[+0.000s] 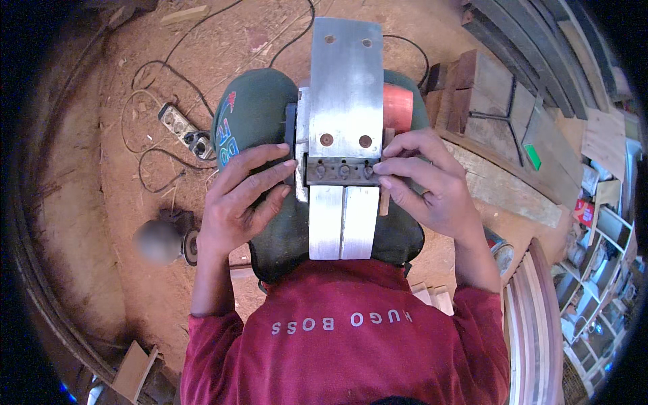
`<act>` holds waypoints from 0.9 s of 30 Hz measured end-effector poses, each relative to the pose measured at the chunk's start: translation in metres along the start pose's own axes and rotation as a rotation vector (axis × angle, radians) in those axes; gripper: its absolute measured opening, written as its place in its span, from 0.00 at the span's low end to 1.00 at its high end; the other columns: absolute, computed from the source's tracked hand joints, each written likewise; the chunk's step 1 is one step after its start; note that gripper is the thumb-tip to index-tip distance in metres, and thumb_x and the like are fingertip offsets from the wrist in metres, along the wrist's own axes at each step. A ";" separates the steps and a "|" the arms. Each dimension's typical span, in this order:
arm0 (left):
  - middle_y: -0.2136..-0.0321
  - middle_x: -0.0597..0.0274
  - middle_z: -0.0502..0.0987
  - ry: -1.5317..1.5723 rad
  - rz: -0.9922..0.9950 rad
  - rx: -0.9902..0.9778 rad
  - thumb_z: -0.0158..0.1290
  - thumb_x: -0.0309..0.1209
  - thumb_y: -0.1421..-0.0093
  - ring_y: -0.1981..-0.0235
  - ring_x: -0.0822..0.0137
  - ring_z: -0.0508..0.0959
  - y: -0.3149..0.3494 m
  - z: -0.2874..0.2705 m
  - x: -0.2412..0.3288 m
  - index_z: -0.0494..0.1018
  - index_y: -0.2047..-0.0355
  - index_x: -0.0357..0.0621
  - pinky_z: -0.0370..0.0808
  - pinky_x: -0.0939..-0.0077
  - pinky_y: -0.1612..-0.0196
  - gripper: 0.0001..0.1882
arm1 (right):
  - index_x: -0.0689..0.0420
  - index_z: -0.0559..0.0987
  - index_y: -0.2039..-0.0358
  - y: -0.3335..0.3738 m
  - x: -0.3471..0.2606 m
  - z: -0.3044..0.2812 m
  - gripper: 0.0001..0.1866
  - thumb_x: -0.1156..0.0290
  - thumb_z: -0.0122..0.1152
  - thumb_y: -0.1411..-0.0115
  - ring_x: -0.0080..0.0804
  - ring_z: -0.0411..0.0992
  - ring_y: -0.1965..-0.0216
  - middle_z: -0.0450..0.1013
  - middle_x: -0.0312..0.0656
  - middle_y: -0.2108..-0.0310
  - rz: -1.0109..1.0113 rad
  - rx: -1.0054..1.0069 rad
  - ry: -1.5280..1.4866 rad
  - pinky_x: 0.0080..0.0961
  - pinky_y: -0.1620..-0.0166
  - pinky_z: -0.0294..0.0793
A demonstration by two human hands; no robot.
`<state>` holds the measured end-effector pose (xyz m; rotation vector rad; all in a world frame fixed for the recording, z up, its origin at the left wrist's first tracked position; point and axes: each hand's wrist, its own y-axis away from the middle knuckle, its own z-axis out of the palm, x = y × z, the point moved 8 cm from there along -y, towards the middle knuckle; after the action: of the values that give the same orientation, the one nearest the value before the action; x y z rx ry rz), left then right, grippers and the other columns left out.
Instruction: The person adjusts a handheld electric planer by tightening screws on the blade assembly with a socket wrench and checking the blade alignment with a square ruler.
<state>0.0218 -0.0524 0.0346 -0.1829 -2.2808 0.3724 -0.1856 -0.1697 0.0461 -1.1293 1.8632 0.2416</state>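
An electric hand planer [346, 88] lies upside down across my lap, its shiny metal sole facing up. Between the long sole plate and the shorter grooved plate [361, 226] sits the cutter block [327, 177], with a row of bolts in it. My left hand [243, 196] has its fingertips against the planer's left side, beside the block. At the block's right end, the bent fingers and thumb of my right hand [432, 175] close on the edge by the last bolt. Part of the planer's red body [398, 108] shows beyond the right hand.
A power strip [179, 121] with a plug and dark cables [202, 88] lies on the dusty floor at left. An angle grinder [183, 239] rests nearer. Wooden boards [499, 115] are stacked at right, beside a cluttered shelf [601, 270]. Striped planks [533, 304] stand at lower right.
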 end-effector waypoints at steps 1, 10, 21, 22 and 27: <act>0.49 0.51 0.79 -0.002 -0.001 -0.002 0.65 0.19 0.48 0.49 0.52 0.80 0.000 0.000 0.000 0.81 0.52 0.39 0.78 0.62 0.46 0.20 | 0.60 0.83 0.63 0.000 -0.002 0.002 0.10 0.77 0.71 0.46 0.42 0.76 0.54 0.75 0.44 0.58 0.009 -0.017 0.017 0.34 0.53 0.78; 0.48 0.51 0.79 -0.110 0.036 0.029 0.63 0.21 0.45 0.47 0.51 0.79 0.009 0.006 -0.001 0.80 0.49 0.38 0.76 0.58 0.44 0.21 | 0.62 0.83 0.62 -0.001 -0.013 0.002 0.13 0.78 0.71 0.50 0.44 0.76 0.55 0.76 0.44 0.57 -0.076 -0.060 0.171 0.36 0.54 0.79; 0.44 0.52 0.76 -0.181 0.030 0.038 0.60 0.24 0.40 0.46 0.50 0.78 0.012 0.012 -0.003 0.74 0.43 0.42 0.75 0.58 0.43 0.24 | 0.61 0.84 0.63 -0.002 -0.027 0.006 0.14 0.77 0.71 0.53 0.42 0.77 0.57 0.79 0.41 0.58 -0.158 -0.077 0.316 0.36 0.57 0.77; 0.44 0.52 0.76 -0.182 0.029 0.039 0.60 0.24 0.40 0.46 0.50 0.78 0.012 0.013 -0.003 0.74 0.43 0.42 0.75 0.58 0.43 0.24 | 0.61 0.84 0.64 -0.003 -0.027 0.006 0.14 0.77 0.71 0.54 0.42 0.77 0.57 0.78 0.41 0.58 -0.162 -0.072 0.318 0.36 0.57 0.77; 0.43 0.51 0.76 -0.170 0.012 0.068 0.59 0.25 0.39 0.46 0.50 0.78 0.011 0.013 -0.004 0.72 0.42 0.42 0.75 0.57 0.44 0.24 | 0.61 0.84 0.65 -0.005 -0.027 0.006 0.13 0.77 0.72 0.54 0.41 0.77 0.58 0.78 0.42 0.60 -0.164 -0.050 0.319 0.36 0.58 0.78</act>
<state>0.0145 -0.0457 0.0197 -0.1352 -2.4308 0.4870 -0.1742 -0.1528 0.0652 -1.4125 2.0347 0.0134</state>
